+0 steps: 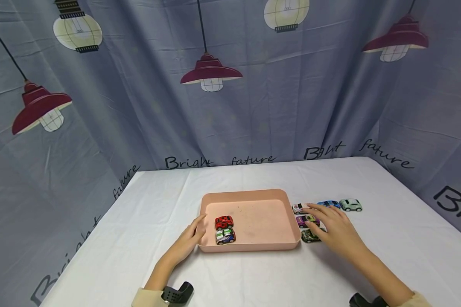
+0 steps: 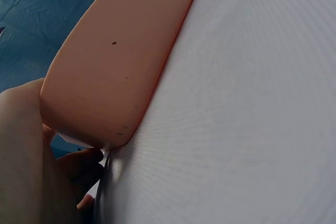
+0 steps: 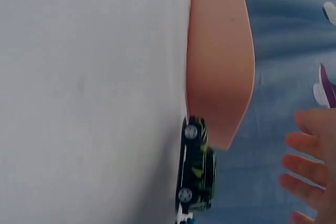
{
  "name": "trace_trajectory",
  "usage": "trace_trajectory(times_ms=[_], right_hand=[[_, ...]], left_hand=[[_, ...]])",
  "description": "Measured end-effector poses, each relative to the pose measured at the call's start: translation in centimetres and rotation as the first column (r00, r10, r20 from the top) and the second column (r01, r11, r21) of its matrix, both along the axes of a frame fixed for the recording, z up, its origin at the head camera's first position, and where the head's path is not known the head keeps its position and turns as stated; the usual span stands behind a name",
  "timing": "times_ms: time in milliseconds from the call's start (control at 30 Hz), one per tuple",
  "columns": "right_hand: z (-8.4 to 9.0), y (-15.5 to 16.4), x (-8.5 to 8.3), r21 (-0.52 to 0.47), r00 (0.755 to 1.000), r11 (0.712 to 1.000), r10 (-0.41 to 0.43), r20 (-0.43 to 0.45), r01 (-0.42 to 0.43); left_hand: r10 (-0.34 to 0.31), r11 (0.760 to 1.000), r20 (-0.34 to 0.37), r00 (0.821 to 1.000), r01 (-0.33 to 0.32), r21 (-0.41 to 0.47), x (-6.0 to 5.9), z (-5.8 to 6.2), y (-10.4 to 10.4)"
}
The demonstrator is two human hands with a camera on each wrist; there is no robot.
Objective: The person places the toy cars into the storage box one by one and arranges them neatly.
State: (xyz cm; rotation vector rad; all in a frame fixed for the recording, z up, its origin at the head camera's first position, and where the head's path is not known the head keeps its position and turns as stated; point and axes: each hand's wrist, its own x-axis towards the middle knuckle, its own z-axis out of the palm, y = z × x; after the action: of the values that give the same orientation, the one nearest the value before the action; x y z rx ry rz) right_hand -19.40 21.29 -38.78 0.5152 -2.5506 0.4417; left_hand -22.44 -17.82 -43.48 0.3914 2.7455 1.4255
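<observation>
A pink tray (image 1: 261,221) lies on the white table. At its left edge, my left hand (image 1: 188,241) holds the rim, with fingers (image 2: 84,166) curled by the corner in the left wrist view. Inside the tray on the left are a red toy car (image 1: 224,222) and a white, green and blue toy car (image 1: 225,236). My right hand (image 1: 336,226) hovers, fingers spread and empty, over toy cars beside the tray's right wall. Partly covered by it are a white car (image 1: 297,208), a purple and yellow car (image 1: 303,220) and a camouflage-green car (image 3: 197,169).
Behind the right hand stand a blue toy car (image 1: 328,203) and a pale green toy car (image 1: 351,204). White cloth covers the table (image 1: 253,277). A grey-blue curtain (image 1: 253,115) printed with lamps and lettering surrounds the back and sides.
</observation>
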Motion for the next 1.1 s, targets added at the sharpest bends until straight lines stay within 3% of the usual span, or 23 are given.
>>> trace_trajectory(times_ms=[167, 500, 1100], right_hand=[[0.1, 1.4, -0.2, -0.009, 1.000, 1.000, -0.022, 0.019, 0.022], [0.0, 5.0, -1.1, -0.044, 0.995, 0.995, -0.085, 0.045, 0.087], [-1.3, 10.6, -5.6, 0.054, 0.963, 0.991, -0.134, 0.233, 0.125]], left_hand=[[-0.008, 1.000, 0.017, 1.000, 0.007, 0.025, 0.8, 1.5, 0.5], [-0.009, 1.000, 0.005, 1.000, 0.009, -0.014, -0.6, -0.7, -0.4], [-0.019, 1.000, 0.014, 1.000, 0.019, 0.017, -0.7, -0.8, -0.4]])
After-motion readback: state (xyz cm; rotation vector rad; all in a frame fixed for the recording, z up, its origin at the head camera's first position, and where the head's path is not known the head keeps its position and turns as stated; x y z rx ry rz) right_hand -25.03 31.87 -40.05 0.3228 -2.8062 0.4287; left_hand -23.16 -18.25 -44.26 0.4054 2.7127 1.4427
